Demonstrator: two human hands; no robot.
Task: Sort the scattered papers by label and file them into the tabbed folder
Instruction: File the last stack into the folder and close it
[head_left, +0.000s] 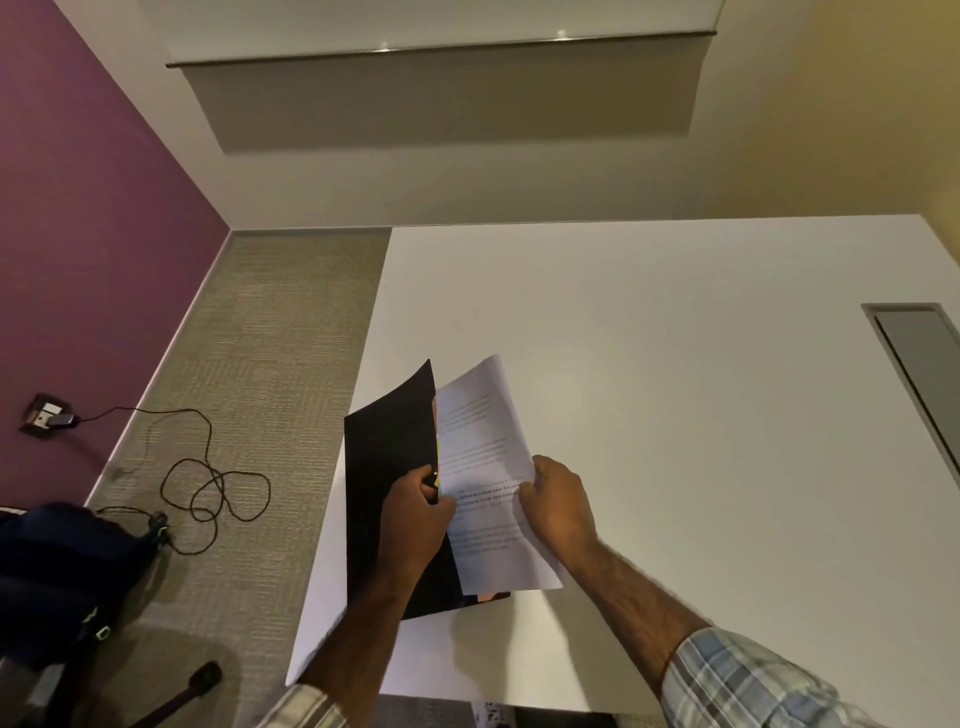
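Head view, steeply down onto table (675, 338)

Left hand (415, 512) fingers curled, pinching shut; right hand (558, 501) pinching too, forearms bare, both extended forward, converging

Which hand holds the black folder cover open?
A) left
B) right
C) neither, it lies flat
A: the left hand grips the raised black folder cover at its edge, while the right hand holds the white printed sheets.
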